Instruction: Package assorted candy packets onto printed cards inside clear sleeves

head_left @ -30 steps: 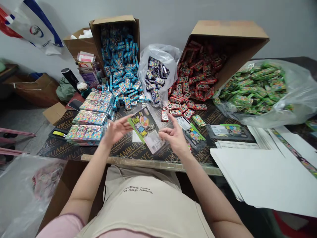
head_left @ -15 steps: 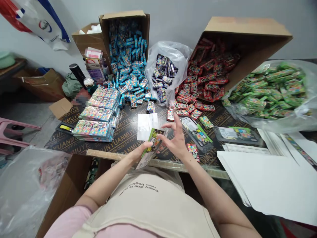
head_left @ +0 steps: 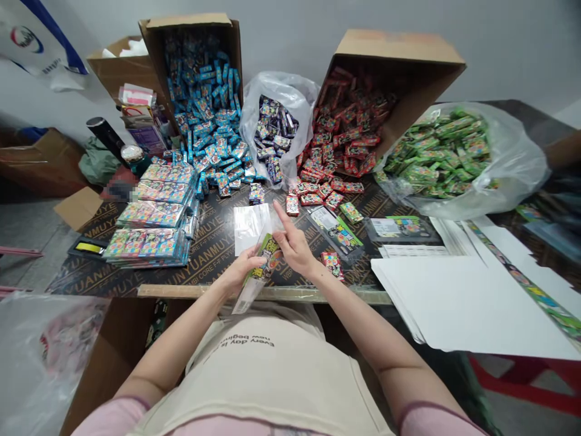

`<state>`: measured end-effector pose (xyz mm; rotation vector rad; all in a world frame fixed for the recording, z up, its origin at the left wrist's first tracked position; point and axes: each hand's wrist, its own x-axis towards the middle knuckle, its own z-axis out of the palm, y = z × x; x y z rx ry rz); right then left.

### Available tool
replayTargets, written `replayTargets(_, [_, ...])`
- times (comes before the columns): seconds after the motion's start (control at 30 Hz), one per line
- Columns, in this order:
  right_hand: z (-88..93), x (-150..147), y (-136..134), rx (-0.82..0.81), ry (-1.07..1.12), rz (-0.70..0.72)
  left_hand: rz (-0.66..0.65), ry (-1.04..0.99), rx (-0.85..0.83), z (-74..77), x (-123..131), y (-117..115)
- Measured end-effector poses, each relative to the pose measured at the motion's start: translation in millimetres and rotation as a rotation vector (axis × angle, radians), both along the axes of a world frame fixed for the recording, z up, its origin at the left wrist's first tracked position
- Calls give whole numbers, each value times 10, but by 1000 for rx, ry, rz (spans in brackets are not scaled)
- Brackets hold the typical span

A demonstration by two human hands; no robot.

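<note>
A green and black printed packet (head_left: 267, 257) in a clear sleeve is tilted above the table's front edge. My left hand (head_left: 240, 269) grips its left side. At its upper right is my right hand (head_left: 295, 245), index finger pointing up and the thumb pressed to the sleeve. Behind the packet lies a white sheet in clear film (head_left: 247, 227). Two similar green and black packets, one nearer (head_left: 338, 233) and one farther right (head_left: 402, 227), rest on the table. Small red packs (head_left: 331, 265) and a green pack (head_left: 351, 212) lie near my right hand.
At the back stand a carton of blue packs (head_left: 204, 24), a bag of purple packs (head_left: 306, 91), a carton of red packs (head_left: 403, 45) and a bag of green packs (head_left: 517, 163). Stacked packs (head_left: 149, 242) are left; white sheets (head_left: 467, 303) lie right.
The view has shifted right. My right hand's fingers have drawn in, leaving the index finger extended, and its thumb has moved onto the sleeve's upper part. My left hand still holds the packet.
</note>
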<state>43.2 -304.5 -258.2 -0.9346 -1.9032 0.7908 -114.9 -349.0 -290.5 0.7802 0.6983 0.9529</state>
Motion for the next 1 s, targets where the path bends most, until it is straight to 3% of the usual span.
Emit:
replayTargets(0.13, [-62, -96, 2, 101, 149, -248, 52, 48, -3, 42, 87, 12])
replayTargets(0.33, [-128, -71, 104, 202, 296, -412, 148, 160, 40, 43, 24, 70])
replayTargets(0.4, [-150, -51, 102, 60, 381, -326, 203, 177, 33, 41, -41, 103])
replayTargets(0.47, [-175, -52, 76, -225, 464, -141, 251, 249, 96, 38, -99, 136])
replayTargets(0.57, [-187, -69, 36, -497, 578, 24, 293, 495, 256, 38, -144, 172])
replayTargets(0.73, [-146, -36, 27, -551, 644, -4, 370, 707, 373, 61, -181, 250])
replayTargets(0.87, [-247, 13, -29, -757, 526, 217, 490, 646, 385, 36, -227, 359])
replayTargets(0.93, [-341, 51, -39, -762, 462, 227, 466, 583, 333, -2, -230, 389])
replayTargets(1.0, [-421, 110, -2, -705, 435, 139, 344, 524, 245, -34, -218, 391])
